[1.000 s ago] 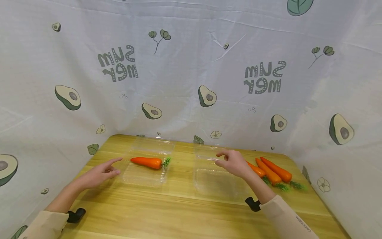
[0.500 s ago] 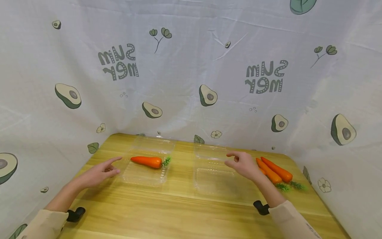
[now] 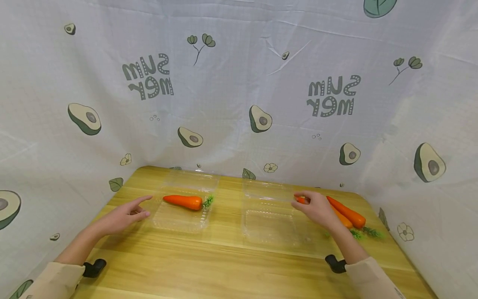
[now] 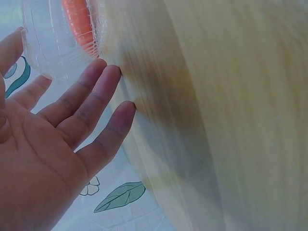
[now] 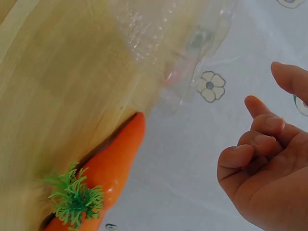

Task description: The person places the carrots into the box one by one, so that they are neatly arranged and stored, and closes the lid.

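Note:
My left hand (image 3: 121, 216) is just left of a clear plastic clamshell box (image 3: 179, 224), its fingers extended and holding nothing. An orange carrot (image 3: 183, 202) with a green leafy top lies in that box. Over a group of carrots at the right hovers my right hand (image 3: 317, 207). Its thumb and index finger stand apart, the other fingers loosely bent. Past the fingertips shows the orange tip of one carrot (image 3: 301, 200), mostly hidden by the hand. Another carrot (image 3: 347, 212) lies farther right, with one more partly covered between them. In the right wrist view, a carrot (image 5: 115, 163) lies apart from the fingers.
A second clear clamshell box (image 3: 269, 226), its lid laid back, is on the wooden table (image 3: 209, 265) left of my right hand. A white cloth (image 3: 224, 83) printed with avocados hangs behind and at both sides of the table.
My right hand has moved rightward from above the right-hand box to over the carrots, covering more of them. My left hand stays about where it was.

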Demonstrator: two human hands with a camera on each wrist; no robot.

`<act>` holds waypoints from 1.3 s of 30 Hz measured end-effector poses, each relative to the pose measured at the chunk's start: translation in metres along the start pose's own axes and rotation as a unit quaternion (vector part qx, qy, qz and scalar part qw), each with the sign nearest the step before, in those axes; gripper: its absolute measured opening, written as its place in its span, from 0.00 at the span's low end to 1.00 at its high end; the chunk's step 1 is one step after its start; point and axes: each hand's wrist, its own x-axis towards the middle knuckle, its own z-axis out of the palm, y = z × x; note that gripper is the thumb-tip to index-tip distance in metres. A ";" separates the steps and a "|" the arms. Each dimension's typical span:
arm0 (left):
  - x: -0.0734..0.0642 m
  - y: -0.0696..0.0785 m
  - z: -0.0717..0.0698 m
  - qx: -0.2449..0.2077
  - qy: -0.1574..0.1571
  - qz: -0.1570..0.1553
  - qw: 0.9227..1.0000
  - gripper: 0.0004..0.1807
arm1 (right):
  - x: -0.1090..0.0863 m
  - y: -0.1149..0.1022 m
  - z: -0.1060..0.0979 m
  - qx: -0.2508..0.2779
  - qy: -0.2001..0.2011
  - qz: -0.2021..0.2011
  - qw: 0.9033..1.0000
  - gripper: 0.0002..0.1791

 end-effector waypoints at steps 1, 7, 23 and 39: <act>0.000 0.000 0.000 0.000 0.000 0.000 1.000 0.36 | -0.001 0.001 -0.001 0.001 0.001 0.002 1.000 0.27; 0.000 0.001 0.000 0.001 -0.002 -0.001 1.000 0.36 | -0.005 0.009 -0.004 0.001 -0.003 0.021 1.000 0.30; -0.001 0.000 0.000 -0.012 -0.009 -0.004 1.000 0.36 | -0.013 0.030 -0.013 -0.021 0.007 0.037 0.999 0.29; -0.001 -0.002 0.000 -0.008 -0.005 0.000 1.000 0.36 | -0.020 0.043 -0.017 -0.010 0.005 0.046 0.999 0.32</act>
